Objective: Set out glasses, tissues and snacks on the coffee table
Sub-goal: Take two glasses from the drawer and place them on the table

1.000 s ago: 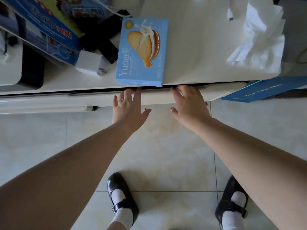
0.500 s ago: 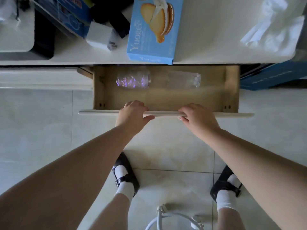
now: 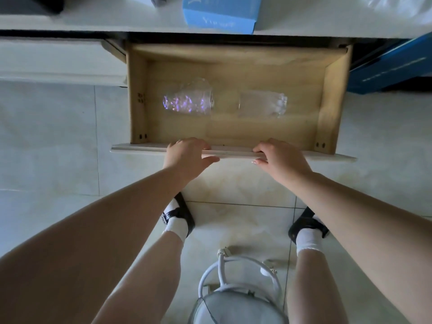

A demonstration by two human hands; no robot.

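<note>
the wooden drawer (image 3: 233,150) is pulled out from under the white table (image 3: 304,22). the left hand (image 3: 187,157) and the right hand (image 3: 280,160) both hold its front edge, with the fingers curled over the top of the board and the thumbs below it. the hands are well apart from each other.

inside the drawer lie two clear glasses on their sides. the left glass (image 3: 189,99) has little purple sparkles on it. the right glass (image 3: 261,104) looks plain (it is hard to see, it is so clear). they lie near each other in the middle of the drawer and do not touch. no hand touches them.

up on the table, the light blue snack box (image 3: 222,15) sticks out a bit over the edge, right above the drawer. a dark blue box (image 3: 392,66) sits to the right of the drawer.

the person stands on pale floor tiles in black shoes (image 3: 182,213) and white socks. a white stool (image 3: 238,288) is between the legs.
</note>
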